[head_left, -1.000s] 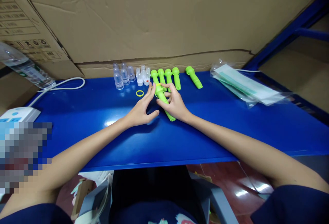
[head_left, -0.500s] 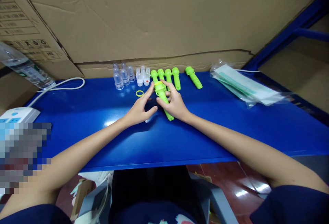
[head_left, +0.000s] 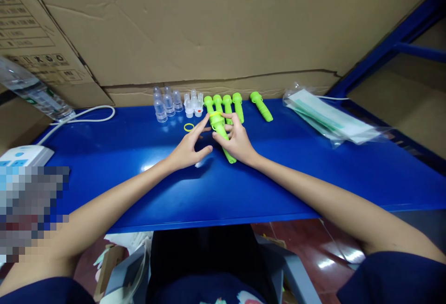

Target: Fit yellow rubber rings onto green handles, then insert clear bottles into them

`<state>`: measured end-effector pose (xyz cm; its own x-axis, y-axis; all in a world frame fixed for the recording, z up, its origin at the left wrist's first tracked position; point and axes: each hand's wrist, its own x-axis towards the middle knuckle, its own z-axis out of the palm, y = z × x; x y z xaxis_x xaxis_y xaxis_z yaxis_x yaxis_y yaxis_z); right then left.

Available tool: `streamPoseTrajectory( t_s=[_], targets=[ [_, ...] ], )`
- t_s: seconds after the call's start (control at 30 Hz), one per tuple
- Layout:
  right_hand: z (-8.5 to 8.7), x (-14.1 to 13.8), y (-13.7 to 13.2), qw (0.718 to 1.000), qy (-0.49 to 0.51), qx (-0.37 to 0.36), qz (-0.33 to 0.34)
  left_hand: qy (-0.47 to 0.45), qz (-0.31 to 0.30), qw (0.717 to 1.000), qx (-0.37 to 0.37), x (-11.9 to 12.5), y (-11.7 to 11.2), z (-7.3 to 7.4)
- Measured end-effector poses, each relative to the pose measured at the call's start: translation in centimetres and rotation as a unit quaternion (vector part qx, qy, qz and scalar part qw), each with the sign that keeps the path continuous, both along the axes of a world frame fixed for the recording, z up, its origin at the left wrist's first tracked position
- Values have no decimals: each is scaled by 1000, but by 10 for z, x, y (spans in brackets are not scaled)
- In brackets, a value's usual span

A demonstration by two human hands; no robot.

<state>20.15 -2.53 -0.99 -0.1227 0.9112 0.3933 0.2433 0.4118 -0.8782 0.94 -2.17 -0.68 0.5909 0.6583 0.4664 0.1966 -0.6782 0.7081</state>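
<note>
My right hand [head_left: 238, 141] grips a bright green plastic tube [head_left: 223, 136] that slants across the blue table [head_left: 139, 174]. A yellow ring [head_left: 216, 115] sits around the tube's head. The fingertips of my left hand [head_left: 190, 148] press on that ring at the tube's top end. A second yellow ring [head_left: 188, 127] lies loose on the table just left of my left hand. Behind my hands lies a row of green tubes [head_left: 225, 104], with one more green tube [head_left: 261, 105] apart to the right.
Several clear caps [head_left: 167, 102] and small white parts [head_left: 193, 104] stand at the back. A plastic bag [head_left: 327, 118] lies right, a water bottle [head_left: 31, 90] and white cable [head_left: 87, 115] left, and a white device [head_left: 22, 155] at the left edge. Cardboard [head_left: 209, 25] walls the back.
The tube's head has been raised a little and the yellow ring now sits on it. My left fingertips have shifted slightly along the tube's top; both hands stay in place.
</note>
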Motion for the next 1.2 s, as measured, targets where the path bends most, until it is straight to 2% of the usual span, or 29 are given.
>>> streamPoseTrajectory(
  t_s=[0.33,1.0,1.2],
  targets=[
    [1,1,-2,1000,-14,1,5,14,15,1000,1,0,-4,6],
    [-2,0,0,1000,5,5,-2,19,11,1000,21,0,-1,-1],
    [0,1,0,1000,10,-9,-2,21,19,1000,4,2,-3,2]
  ],
)
